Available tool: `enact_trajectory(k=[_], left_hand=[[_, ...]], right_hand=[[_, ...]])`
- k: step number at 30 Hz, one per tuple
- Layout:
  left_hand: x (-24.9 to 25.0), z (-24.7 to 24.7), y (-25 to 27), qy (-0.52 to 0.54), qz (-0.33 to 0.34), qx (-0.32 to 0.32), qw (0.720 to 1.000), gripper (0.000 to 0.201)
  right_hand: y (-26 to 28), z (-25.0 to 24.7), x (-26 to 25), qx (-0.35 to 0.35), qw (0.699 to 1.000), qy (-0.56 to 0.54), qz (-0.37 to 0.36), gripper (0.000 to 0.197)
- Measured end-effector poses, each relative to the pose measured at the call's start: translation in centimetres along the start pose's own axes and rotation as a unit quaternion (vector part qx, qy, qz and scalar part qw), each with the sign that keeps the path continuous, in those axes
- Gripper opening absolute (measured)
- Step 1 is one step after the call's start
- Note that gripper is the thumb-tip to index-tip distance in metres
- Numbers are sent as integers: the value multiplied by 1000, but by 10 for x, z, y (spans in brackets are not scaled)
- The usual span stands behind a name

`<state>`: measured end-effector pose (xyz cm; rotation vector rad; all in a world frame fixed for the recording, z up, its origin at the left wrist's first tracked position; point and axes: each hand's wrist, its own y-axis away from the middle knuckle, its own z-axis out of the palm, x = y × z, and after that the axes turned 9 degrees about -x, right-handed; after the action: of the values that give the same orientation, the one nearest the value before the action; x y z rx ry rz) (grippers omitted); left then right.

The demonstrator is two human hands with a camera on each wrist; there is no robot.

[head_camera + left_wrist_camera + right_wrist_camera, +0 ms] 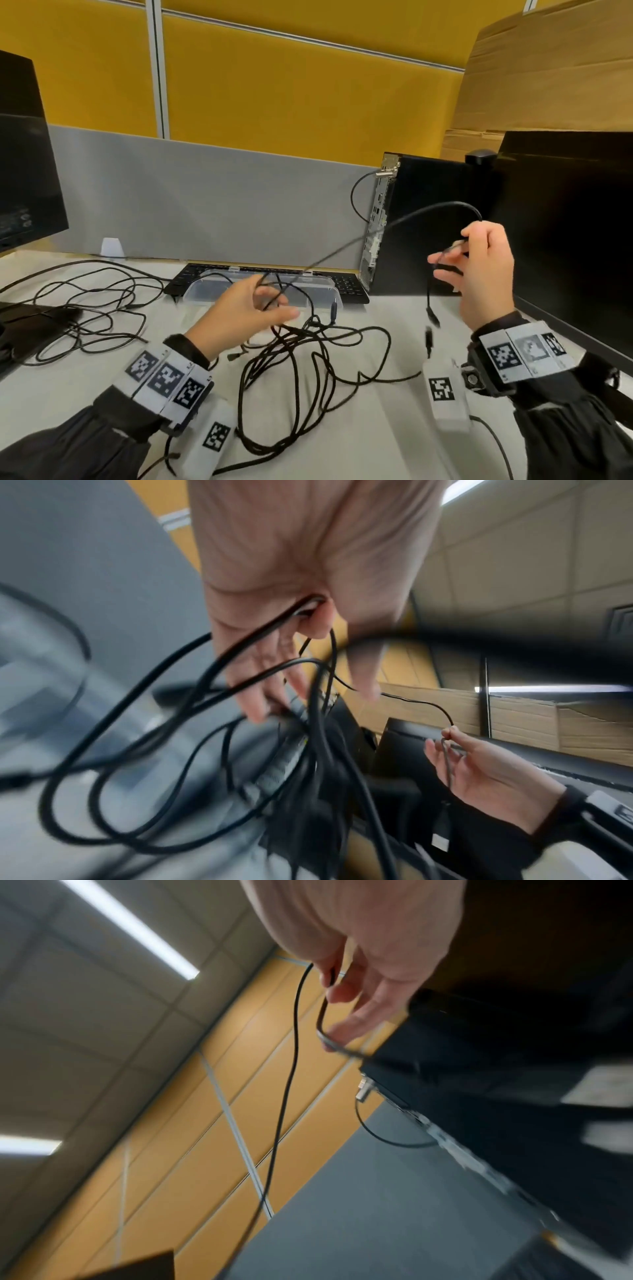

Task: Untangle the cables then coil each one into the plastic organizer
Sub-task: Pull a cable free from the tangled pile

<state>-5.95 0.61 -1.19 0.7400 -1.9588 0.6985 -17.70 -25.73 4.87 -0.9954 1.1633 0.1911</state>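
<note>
Thin black cable (404,219) arcs mid-frame in head view, pinched by right hand (479,270) at center right, fingers curled round it; connector end dangles below. Left hand (239,308) lower center, fingers loosely hooked thru strands of tangled cable pile (301,370) on desk. Clear plastic organizer (212,291) sits w/ back edge on keyboard (346,284), just behind the pile. No readable txt; wrist tags show patterns only.

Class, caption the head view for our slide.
Right hand lifts one black cable from the tangle held by left hand.
</note>
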Motion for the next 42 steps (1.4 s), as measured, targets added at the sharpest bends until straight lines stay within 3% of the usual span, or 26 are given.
enact_trajectory(k=[2,4,5,8,12,14,16,18,19,20,22,23,24,25,27,29,30,33,34,35,36,37,38,39,40,42], left_hand=[[14,-15,-2,20,6,9,1000,74],[33,-30,-3,72,32,26,997,83],[43,-37,-4,106,46,34,993,81],[68,-46,-3,180,112,30,977,50],[80,-46,-1,121,155,30,980,46],[75,-57,0,111,145,29,983,45],[66,-77,0,105,101,28,989,46],[53,-103,-3,1,54,102,993,44],[46,-116,-4,-80,43,160,983,41],[40,-128,-4,-161,38,218,962,39],[27,-144,-2,-256,44,290,921,35],[18,-151,-3,-280,38,299,911,34],[6,-157,-3,-294,14,288,911,37],[-8,-161,-4,-302,-26,255,918,44],[-35,-162,-6,-343,-148,142,917,65],[-47,-159,-5,-427,-270,41,862,76],[-45,-157,-4,-474,-299,18,828,73],[-19,-140,0,-594,-278,58,753,61],[-11,-131,3,-605,-235,93,755,59],[-5,-119,5,-586,-166,113,785,60],[-2,-104,7,-529,-96,93,838,63],[2,-86,10,-434,-43,35,899,69],[7,-68,15,-329,-21,-44,943,74],[10,-52,19,-248,-23,-123,961,78],[10,-36,20,-210,-38,-178,961,79],[-1,-17,18,-195,-26,-204,959,63]], right_hand=[[-2,10,-12,-29,996,45,-69,18],[-1,27,-27,-77,990,40,-110,17],[1,38,-34,-109,987,27,-114,16],[14,78,-52,-227,968,2,-107,12],[30,124,-55,-338,928,52,-148,12],[29,128,-49,-342,924,77,-150,16],[23,121,-38,-310,940,74,-119,17],[21,111,-23,-330,936,105,-66,15],[22,108,-15,-382,909,162,-33,18],[25,106,-5,-456,857,240,0,25],[34,103,16,-600,707,368,73,49],[39,102,24,-642,646,397,108,57],[44,101,31,-664,612,408,137,62],[47,101,35,-670,599,410,157,65],[49,102,41,-667,594,418,167,65],[49,103,43,-670,593,422,147,61],[49,103,42,-672,598,417,131,57],[49,104,35,-653,640,395,86,46],[49,103,34,-643,660,380,75,42],[48,101,32,-633,682,361,66,38],[47,99,30,-622,705,336,60,35],[47,96,27,-609,729,306,55,33],[48,94,24,-597,754,271,49,31],[48,91,20,-583,778,231,45,29],[49,89,16,-568,801,185,44,28],[50,82,8,-534,838,94,58,24]])
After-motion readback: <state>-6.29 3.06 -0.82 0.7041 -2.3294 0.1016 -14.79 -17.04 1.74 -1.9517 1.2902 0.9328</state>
